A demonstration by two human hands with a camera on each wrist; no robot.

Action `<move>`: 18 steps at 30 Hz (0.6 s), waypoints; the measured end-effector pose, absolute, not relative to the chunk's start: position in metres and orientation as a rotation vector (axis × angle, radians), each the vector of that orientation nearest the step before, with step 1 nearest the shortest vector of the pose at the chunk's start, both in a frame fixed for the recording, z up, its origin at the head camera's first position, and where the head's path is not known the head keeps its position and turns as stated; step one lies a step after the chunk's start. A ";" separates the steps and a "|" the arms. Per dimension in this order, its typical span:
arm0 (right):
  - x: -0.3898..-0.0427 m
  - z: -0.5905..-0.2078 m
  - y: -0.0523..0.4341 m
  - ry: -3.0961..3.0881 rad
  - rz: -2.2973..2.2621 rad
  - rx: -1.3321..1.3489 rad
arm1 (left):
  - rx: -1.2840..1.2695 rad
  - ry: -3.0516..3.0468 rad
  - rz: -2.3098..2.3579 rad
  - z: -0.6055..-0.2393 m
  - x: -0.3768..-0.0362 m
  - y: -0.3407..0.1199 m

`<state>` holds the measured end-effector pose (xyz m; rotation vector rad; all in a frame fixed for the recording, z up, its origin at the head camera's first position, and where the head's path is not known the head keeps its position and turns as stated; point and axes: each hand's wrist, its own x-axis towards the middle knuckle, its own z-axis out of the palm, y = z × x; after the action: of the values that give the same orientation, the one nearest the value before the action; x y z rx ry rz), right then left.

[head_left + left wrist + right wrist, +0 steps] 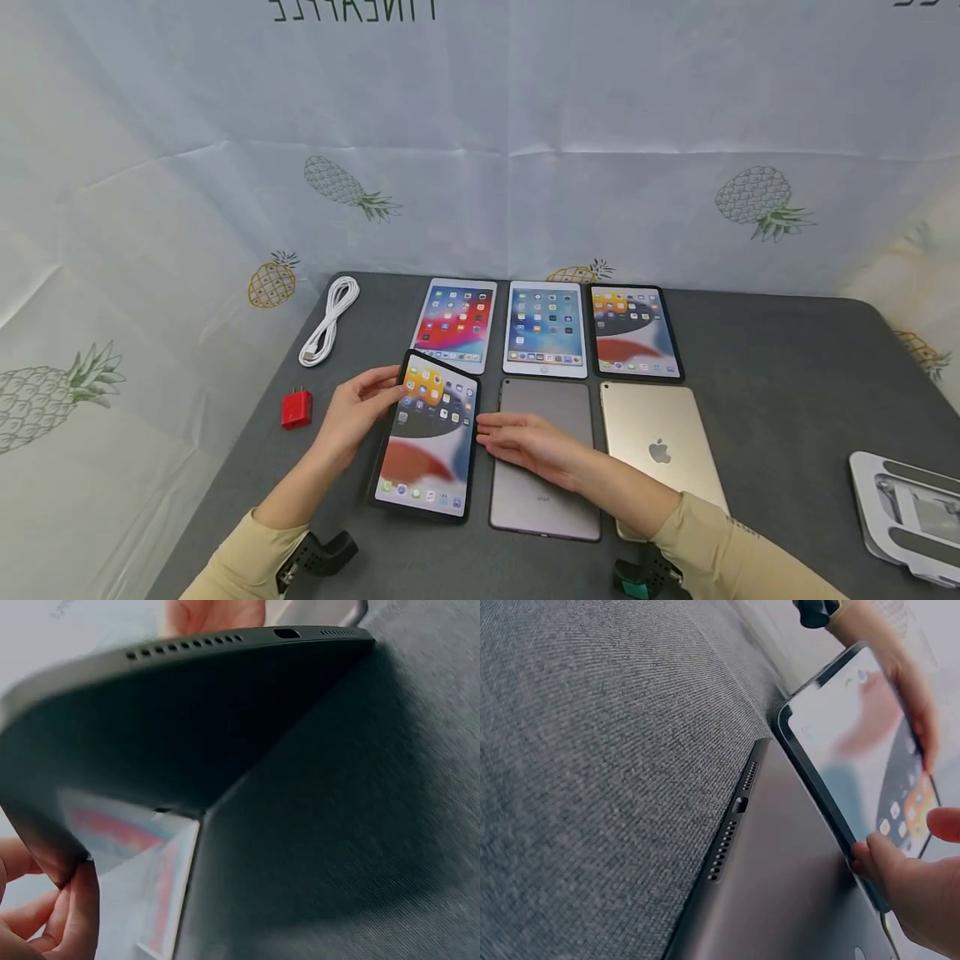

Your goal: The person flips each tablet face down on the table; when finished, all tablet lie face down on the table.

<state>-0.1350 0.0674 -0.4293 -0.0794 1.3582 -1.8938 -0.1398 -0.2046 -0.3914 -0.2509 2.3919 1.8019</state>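
Note:
A black-framed tablet [427, 437] with a lit screen is lifted and tilted above the grey table. My left hand [363, 408] pinches its upper left edge, thumb over the front and fingers behind. In the left wrist view that pinch shows at lower left, by the left fingers [71, 915], below the dark back. My right hand [528, 446] touches the tablet's right edge with nearly straight fingers; in the right wrist view its thumb stands off the screen. Under the right hand lies a grey tablet [543, 508], face down. Behind the raised tablet is a white tablet [453, 321] with a red and blue screen.
Another white tablet [545, 329] and a black-framed tablet [636, 333] lie in the back row. A gold tablet [660, 433] lies face down at right. A white cable [330, 321] and a red charger plug [297, 409] are at left. A white folding stand [911, 517] is far right.

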 end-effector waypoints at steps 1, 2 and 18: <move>-0.135 -0.429 0.068 1.358 -1.891 -0.082 | -0.236 2.399 1.807 -0.389 -0.139 -0.202; -0.135 -0.429 0.068 1.357 -1.890 -0.085 | -0.215 2.411 1.817 -0.388 -0.139 -0.200; -0.135 -0.433 0.069 1.363 -1.877 -0.101 | 0.007 2.472 1.839 -0.378 -0.134 -0.168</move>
<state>-0.1352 0.0693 -0.4332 -0.1008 1.3627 -1.8771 -0.1343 -0.1683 -0.3781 0.0073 2.4720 1.8388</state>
